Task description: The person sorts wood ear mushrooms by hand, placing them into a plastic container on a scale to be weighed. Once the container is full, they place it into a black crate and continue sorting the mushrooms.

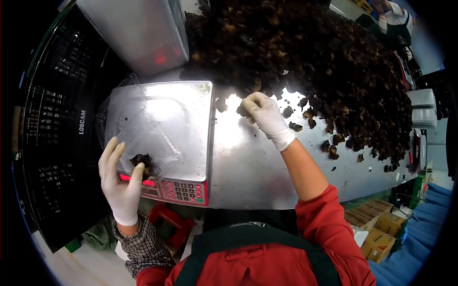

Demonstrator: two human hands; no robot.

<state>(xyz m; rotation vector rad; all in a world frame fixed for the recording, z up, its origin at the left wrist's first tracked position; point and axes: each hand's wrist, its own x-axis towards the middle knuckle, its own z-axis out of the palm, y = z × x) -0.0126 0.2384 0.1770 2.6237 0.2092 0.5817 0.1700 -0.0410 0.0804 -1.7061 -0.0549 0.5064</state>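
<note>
My left hand [118, 183], in a white glove, is at the front left corner of the silver scale [191, 124], fingers apart beside a dark fungus piece [141, 161]. That piece lies in or on a clear plastic container [160, 143] on the scale. My right hand [267, 117], also gloved, is right of the scale over the metal table [257, 176]. Its fingers are pinched on a dark fungus piece [242, 111], partly hidden by them. Red digits on the scale's display are partly covered by my left hand.
A large heap of dark fungus [305, 43] covers the table's back and right, with loose pieces [287, 112] at its edge. A stack of clear containers [138, 33] stands behind the scale. A black crate [62, 128] is at left. Another person [398, 21] stands at back right.
</note>
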